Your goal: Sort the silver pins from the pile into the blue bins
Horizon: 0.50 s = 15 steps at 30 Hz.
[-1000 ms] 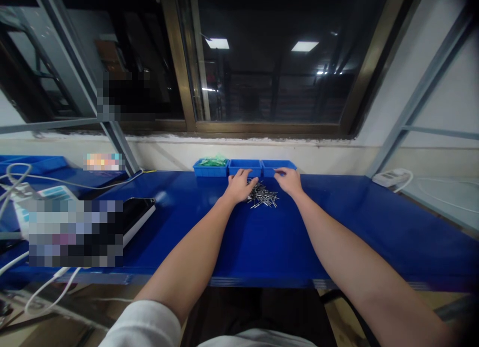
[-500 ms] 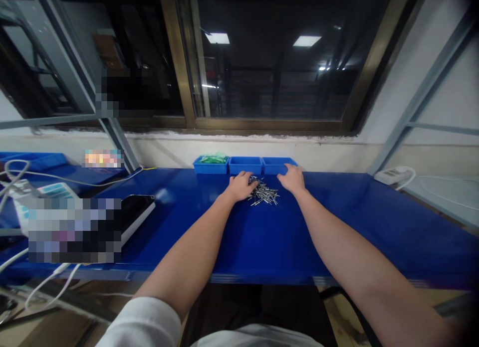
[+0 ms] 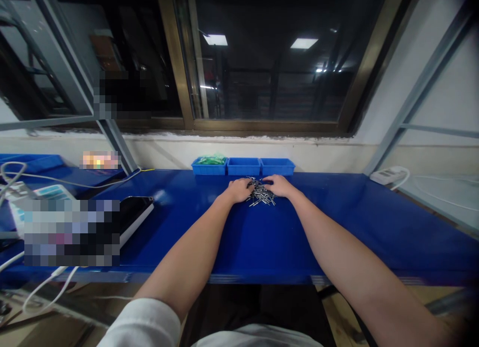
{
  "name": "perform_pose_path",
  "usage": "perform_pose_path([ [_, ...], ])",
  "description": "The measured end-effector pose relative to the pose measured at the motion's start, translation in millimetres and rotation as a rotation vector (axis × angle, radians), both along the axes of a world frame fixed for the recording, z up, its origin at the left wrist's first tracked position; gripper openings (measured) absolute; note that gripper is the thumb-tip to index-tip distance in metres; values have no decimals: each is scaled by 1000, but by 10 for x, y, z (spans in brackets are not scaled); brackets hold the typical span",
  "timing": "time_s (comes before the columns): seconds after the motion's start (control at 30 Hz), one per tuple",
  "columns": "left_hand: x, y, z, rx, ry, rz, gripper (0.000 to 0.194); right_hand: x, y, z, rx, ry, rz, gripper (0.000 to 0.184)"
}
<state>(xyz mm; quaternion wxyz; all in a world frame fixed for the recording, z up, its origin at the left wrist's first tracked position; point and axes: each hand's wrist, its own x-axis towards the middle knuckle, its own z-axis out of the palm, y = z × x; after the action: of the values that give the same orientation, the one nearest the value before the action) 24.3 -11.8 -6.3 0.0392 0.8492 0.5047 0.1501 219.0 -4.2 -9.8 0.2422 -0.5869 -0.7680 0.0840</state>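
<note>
A pile of small metal pins [image 3: 260, 195] lies on the blue worktop [image 3: 262, 237] in front of three blue trays. My left hand [image 3: 238, 190] rests at the pile's left edge with its fingers curled onto the pins. My right hand [image 3: 279, 186] lies on the pile's right side, fingers bent down over the pins. Whether either hand grips any pins is hidden. Just behind stand the left tray [image 3: 209, 167] with green parts in it, the middle tray [image 3: 243, 167] and the right tray [image 3: 277, 166].
At the left lie a black flat device [image 3: 135, 213], white cables [image 3: 45, 289] and a blurred-out box. A white power strip [image 3: 387, 175] sits at the far right. A window sill and grey frame posts stand behind the trays.
My right hand has come back from the right tray's rim onto the pin pile. My left hand has drawn slightly back and curled at the pile's left side.
</note>
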Motion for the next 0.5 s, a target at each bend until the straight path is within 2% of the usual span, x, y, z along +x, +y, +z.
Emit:
perform_pose_path([
  [0.2,6,6,-15,-3,3,-2,42,-66,-13,-13,-42,10,-98,17],
  [0.37,12,18,-33,3,5,6,44,-82,-6,-5,-100,27,-145,13],
  [0.5,10,16,-27,33,-12,-1,42,-72,22,-14,-11,8,-139,15],
])
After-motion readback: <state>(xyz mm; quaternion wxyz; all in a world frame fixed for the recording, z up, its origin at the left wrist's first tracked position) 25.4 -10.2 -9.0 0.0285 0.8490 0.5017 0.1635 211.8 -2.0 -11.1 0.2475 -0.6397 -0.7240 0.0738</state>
